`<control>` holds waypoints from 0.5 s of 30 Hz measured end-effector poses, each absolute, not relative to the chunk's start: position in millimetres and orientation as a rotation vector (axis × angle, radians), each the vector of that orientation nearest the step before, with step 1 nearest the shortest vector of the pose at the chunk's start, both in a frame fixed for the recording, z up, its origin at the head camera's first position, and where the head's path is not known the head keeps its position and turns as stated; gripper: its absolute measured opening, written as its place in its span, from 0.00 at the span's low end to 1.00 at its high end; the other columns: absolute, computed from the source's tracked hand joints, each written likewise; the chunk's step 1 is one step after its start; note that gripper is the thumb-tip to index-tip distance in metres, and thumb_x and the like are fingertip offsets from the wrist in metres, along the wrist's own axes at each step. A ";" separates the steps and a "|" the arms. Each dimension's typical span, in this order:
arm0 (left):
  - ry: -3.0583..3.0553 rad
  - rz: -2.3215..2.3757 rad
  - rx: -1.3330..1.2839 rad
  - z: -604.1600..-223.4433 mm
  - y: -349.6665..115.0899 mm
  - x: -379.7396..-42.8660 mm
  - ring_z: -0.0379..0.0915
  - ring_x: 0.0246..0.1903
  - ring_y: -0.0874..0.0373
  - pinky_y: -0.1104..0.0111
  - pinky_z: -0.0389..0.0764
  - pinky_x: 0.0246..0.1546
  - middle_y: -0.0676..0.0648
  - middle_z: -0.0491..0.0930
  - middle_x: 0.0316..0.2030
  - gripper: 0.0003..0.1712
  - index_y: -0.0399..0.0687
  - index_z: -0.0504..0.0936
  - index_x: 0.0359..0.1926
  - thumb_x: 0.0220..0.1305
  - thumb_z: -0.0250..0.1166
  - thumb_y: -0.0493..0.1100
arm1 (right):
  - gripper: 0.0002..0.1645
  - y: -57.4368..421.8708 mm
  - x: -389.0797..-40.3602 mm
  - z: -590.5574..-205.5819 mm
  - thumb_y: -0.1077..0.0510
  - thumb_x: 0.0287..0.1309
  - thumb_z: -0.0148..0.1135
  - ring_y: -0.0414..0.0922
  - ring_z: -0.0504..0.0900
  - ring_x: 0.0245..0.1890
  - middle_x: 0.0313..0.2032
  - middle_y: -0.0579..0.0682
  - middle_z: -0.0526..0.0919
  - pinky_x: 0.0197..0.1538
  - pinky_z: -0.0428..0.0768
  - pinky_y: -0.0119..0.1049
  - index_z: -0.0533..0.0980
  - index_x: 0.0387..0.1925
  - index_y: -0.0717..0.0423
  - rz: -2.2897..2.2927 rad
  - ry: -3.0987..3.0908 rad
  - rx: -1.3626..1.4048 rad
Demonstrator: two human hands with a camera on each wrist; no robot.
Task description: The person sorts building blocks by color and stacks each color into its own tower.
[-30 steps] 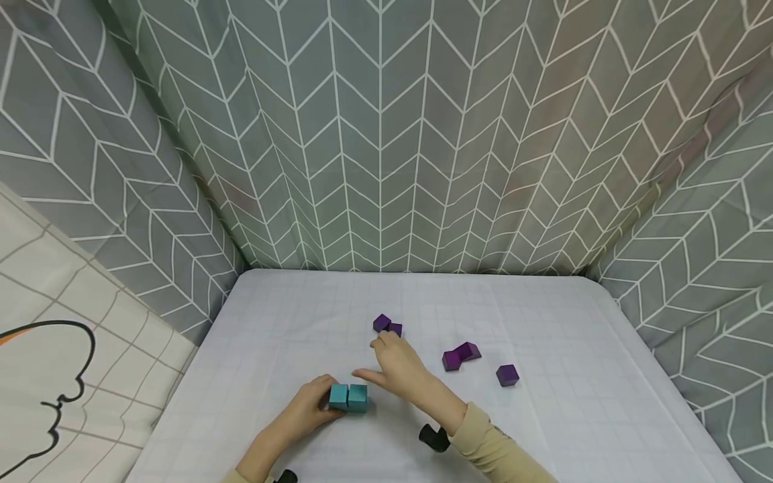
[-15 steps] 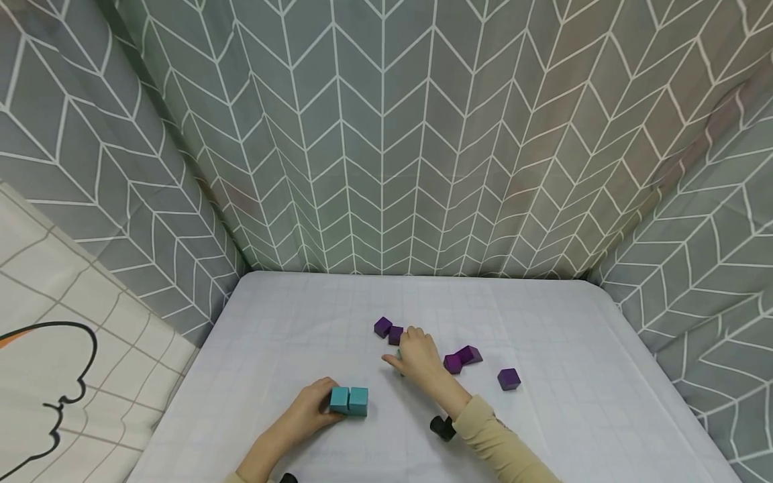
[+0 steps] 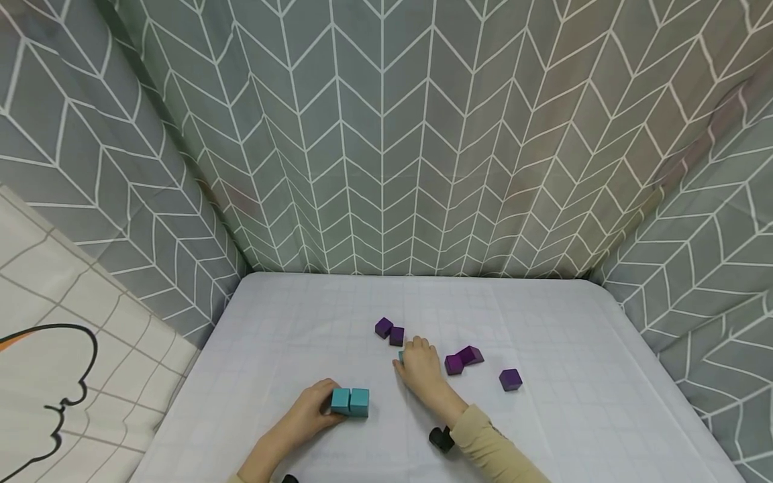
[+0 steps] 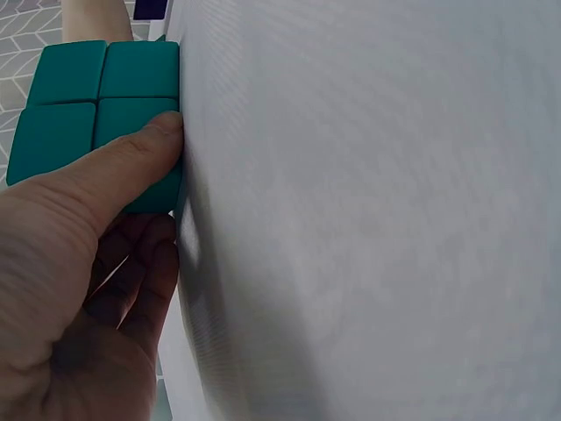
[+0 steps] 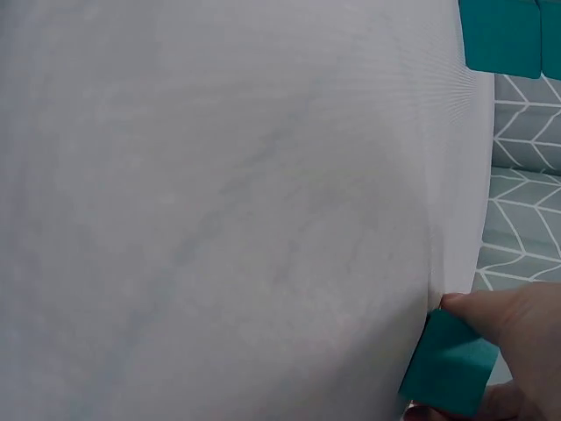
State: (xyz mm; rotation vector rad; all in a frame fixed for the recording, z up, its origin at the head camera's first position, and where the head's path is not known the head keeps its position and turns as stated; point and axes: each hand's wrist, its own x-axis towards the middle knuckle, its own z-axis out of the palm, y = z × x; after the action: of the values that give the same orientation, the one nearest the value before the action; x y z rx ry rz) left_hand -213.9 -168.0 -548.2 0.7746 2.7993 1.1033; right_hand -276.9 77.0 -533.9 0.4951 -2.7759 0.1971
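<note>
Teal blocks (image 3: 350, 402) stand on the white table in a two-by-two stack, as the left wrist view shows. My left hand (image 3: 309, 410) grips this stack from its left side. The thumb (image 4: 140, 158) lies across a bottom block in that view, with the other fingers behind. To the right and farther back, my right hand (image 3: 425, 372) is low over the table. It pinches a single teal block (image 5: 451, 364) between thumb and fingers; in the head view only a sliver of that block shows beside the hand.
Two purple cubes (image 3: 396, 336) lie just beyond my right hand. To its right are a purple cube (image 3: 454, 365), a purple wedge-like block (image 3: 472, 355) against it, and another purple cube (image 3: 510, 380) farther out. A patterned curtain (image 3: 386, 168) borders the table (image 3: 290, 322) at the back.
My right hand has moved right and slightly nearer, bringing a teal block into sight at its fingers and uncovering the second purple cube. My left hand stays at the stack.
</note>
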 end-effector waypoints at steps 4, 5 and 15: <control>2.798 1.108 0.777 -548.0 -167.3 -213.0 0.71 0.40 0.64 0.67 0.74 0.45 0.61 0.74 0.36 0.17 0.55 0.73 0.35 0.43 0.71 0.43 | 0.25 79.1 -272.5 -533.7 0.43 0.42 0.66 0.46 0.68 0.23 0.20 0.51 0.68 0.24 0.70 0.35 0.72 0.18 0.63 0.218 -2.787 0.421; 2.798 1.107 0.774 -548.0 -167.1 -212.8 0.71 0.40 0.64 0.67 0.74 0.45 0.61 0.74 0.36 0.17 0.55 0.73 0.35 0.43 0.71 0.43 | 0.26 79.8 -271.5 -533.7 0.43 0.41 0.66 0.46 0.68 0.22 0.20 0.51 0.67 0.23 0.69 0.35 0.72 0.18 0.62 0.218 -2.791 0.403; 2.830 1.092 0.779 -548.7 -166.9 -214.3 0.71 0.39 0.65 0.67 0.74 0.45 0.61 0.74 0.36 0.18 0.55 0.73 0.35 0.42 0.71 0.44 | 0.24 85.7 -265.5 -531.8 0.46 0.42 0.67 0.47 0.70 0.23 0.20 0.52 0.69 0.22 0.71 0.36 0.73 0.20 0.65 0.232 -2.795 0.362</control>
State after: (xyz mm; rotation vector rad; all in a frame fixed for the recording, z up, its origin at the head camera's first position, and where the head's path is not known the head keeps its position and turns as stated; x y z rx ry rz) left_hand -214.3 -166.9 -548.7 0.7788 2.8296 1.0924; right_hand -265.5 85.7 -531.8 0.3623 -2.7953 0.2324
